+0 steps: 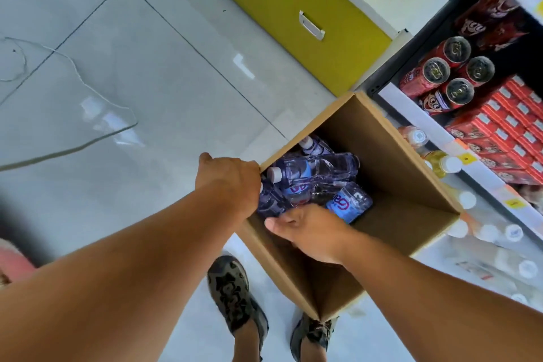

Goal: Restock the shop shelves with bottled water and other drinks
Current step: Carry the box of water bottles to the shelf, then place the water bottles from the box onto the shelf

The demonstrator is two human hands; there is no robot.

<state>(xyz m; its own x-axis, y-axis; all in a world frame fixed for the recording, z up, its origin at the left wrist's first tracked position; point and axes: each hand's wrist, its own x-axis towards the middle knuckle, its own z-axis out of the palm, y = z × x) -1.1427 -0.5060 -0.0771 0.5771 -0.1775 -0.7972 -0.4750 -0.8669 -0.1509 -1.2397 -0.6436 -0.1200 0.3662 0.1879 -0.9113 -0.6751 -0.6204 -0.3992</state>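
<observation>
Water bottles (pixel 311 176) lie jumbled in the bottom of an open box (pixel 405 185) on the floor, just beside the shelves (pixel 482 173). My left hand (pixel 232 182) curls over the box's near-left rim, fingers hooked inside. My right hand (pixel 311 229) reaches in among the bottles; its fingers are hidden beneath it, so I cannot tell whether they grip one. Red cans (pixel 449 70) stand on the shelf above.

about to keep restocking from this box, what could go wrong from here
1. The water bottles lie loose and crisscrossed in the cardboard box; pulling one with the right hand may shift the rest.
2. The left hand grips only one wall, so the box could tip.
3. The box stands close to the shelf edge and may bump the drinks there.
</observation>
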